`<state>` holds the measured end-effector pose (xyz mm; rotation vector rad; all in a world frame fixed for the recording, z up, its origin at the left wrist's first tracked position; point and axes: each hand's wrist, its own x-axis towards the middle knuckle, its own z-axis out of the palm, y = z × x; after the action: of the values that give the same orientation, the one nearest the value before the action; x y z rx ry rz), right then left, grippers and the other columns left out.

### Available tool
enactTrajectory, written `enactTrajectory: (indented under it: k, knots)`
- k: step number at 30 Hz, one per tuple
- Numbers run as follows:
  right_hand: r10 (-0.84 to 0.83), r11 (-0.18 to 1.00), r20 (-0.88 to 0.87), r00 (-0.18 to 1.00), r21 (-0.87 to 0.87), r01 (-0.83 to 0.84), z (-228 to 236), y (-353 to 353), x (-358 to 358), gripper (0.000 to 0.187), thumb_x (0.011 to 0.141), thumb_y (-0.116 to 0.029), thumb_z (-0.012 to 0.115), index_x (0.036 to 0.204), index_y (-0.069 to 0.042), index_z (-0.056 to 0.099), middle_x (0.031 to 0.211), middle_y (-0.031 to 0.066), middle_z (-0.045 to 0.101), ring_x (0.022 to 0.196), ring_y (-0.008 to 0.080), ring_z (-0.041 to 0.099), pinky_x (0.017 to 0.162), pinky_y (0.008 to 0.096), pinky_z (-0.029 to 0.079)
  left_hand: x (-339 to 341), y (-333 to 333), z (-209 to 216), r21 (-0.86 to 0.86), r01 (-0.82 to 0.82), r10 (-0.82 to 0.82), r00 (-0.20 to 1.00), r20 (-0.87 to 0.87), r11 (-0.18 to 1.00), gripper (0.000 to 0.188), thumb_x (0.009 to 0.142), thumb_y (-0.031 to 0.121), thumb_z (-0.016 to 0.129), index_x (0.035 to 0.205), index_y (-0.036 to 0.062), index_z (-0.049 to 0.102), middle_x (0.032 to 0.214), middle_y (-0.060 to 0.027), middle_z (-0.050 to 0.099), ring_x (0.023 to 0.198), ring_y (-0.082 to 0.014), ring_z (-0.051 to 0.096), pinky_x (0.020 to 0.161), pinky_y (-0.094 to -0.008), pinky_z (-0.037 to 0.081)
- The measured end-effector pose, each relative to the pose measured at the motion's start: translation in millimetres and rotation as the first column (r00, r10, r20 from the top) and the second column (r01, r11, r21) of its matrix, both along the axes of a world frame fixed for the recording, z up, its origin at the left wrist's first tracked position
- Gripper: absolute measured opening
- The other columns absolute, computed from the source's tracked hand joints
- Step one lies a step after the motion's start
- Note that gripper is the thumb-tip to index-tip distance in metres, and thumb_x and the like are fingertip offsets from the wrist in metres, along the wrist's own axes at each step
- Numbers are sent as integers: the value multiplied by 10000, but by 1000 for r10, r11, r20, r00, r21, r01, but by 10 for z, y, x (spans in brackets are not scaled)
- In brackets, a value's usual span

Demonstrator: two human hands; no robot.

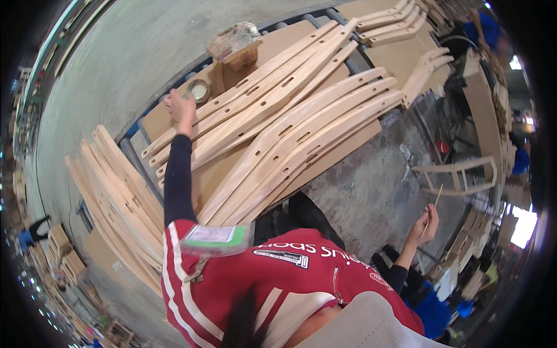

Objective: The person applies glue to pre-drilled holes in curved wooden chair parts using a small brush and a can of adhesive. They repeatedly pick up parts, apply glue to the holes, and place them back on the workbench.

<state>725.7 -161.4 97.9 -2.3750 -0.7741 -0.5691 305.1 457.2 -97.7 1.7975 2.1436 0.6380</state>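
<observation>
My left hand (181,108) is beside a small round tin (198,91) with pale contents, at the far left of a cardboard-covered bench. Its fingers are bent together, and whatever they may hold is too small to make out. Out to the right, away from the bench, my right hand (425,227) pinches a thin wooden stick (439,195) that points upward. Between the hands lie several long, curved wooden chair posts (264,104) with slots and round holes. A nearer group of curved wooden posts (301,137) lies side by side.
A crusted box-like container (234,43) stands behind the tin. More curved posts (125,194) lie at the left, others (394,23) at the far right. Rollers (132,152) show at the cardboard's edge. A wooden frame (458,175) stands on the right floor; a person in blue (484,29) is beyond.
</observation>
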Motion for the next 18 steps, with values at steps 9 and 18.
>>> enactTrajectory:
  k: [9,18]
  knots:
    - [-102,993,-70,992,-59,98,-539,-271,3,224,902,-38,593,1098,-72,697,1074,125,687,976,268,670,820,351,534,621,-950,146,-195,846,-851,518,85,496,562,797,356,746,1172,-18,560,1111,-223,591,1092,-409,549,948,-455,446]
    - [-329,943,-164,930,-14,332,-1297,-920,697,204,898,-59,599,1067,-74,710,1044,123,693,916,266,678,795,365,527,1028,-1207,906,-158,784,-797,603,-38,600,428,752,346,778,815,35,491,763,-131,483,703,-337,502,620,-438,394]
